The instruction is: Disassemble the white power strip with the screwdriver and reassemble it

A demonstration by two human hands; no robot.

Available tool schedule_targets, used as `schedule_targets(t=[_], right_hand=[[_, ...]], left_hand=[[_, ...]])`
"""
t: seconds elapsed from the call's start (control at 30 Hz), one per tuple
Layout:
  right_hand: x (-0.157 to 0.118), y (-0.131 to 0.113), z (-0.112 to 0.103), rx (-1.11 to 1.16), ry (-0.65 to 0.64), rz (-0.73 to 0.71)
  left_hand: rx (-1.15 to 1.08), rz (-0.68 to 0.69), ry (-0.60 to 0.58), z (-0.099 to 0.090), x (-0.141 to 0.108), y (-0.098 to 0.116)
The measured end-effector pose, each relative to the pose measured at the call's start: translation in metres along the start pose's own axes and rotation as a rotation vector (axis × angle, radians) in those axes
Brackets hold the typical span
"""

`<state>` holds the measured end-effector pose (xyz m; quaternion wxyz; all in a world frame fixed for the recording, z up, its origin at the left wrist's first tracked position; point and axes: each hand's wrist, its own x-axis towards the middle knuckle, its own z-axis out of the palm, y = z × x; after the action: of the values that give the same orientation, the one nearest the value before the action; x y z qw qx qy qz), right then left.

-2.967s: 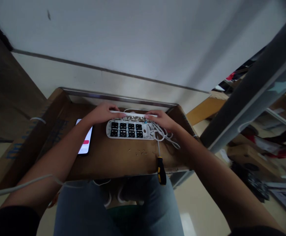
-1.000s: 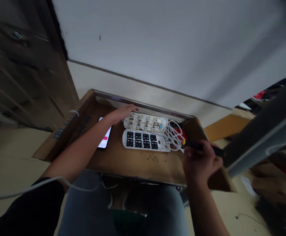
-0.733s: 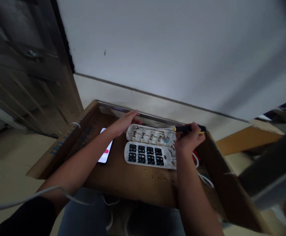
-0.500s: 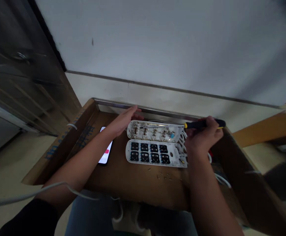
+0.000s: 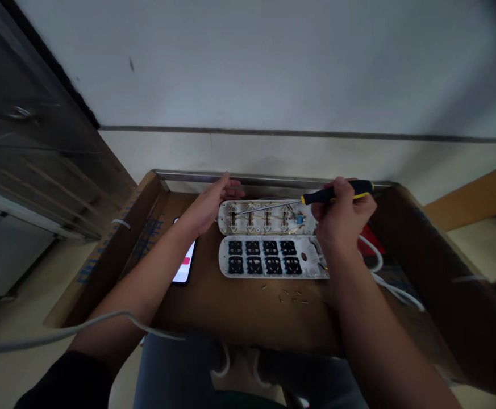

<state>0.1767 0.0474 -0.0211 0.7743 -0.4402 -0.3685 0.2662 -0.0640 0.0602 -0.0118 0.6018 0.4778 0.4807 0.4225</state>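
Observation:
An opened white power strip lies in two halves on brown cardboard. The upper half (image 5: 265, 218) shows brass contacts and a small blue part (image 5: 300, 219), and the lower half (image 5: 269, 257) shows several black socket openings. My right hand (image 5: 341, 213) grips a black-and-yellow screwdriver (image 5: 337, 192), its thin shaft reaching left over the brass contacts. My left hand (image 5: 209, 204) rests open by the upper half's left end, holding nothing. Small loose screws (image 5: 290, 298) lie below the lower half.
A phone with a lit screen (image 5: 183, 261) lies left of the strip. White cable (image 5: 384, 272) loops to the right, near a red item (image 5: 373, 238). Cardboard walls and a metal rail (image 5: 230, 177) border the work surface, with a white wall beyond.
The strip, held by both hands earlier, now lies in two halves. My right hand has picked up the screwdriver and brought it over the upper half. The view has shifted.

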Motion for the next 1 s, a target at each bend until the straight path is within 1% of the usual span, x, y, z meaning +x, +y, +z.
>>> schedule_targets(t=[0.2, 0.37, 0.57, 0.67, 0.83, 1.0], right_hand=[[0.0009, -0.0003, 0.0004, 0.007, -0.009, 0.025], [0.003, 0.0008, 0.0024, 0.037, 0.041, 0.014], [0.004, 0.0023, 0.0042, 0.054, 0.03, 0.011], [0.0042, 0.0034, 0.0048, 0.059, 0.024, 0.025], [0.0052, 0.0053, 0.0053, 0.064, 0.032, 0.015], [0.0052, 0.0029, 0.008, 0.078, 0.042, 0.036]], left_hand=[[0.005, 0.02, 0.017, 0.0011, 0.0013, -0.0032], [0.02, 0.107, 0.067, 0.0047, 0.0029, -0.0082], [0.043, 0.109, 0.073, 0.0071, 0.0012, -0.0076], [0.07, 0.137, 0.083, 0.0083, 0.0018, -0.0081], [0.07, 0.147, 0.077, 0.0095, 0.0036, -0.0102], [0.067, 0.138, 0.042, 0.0068, 0.0032, -0.0073]])
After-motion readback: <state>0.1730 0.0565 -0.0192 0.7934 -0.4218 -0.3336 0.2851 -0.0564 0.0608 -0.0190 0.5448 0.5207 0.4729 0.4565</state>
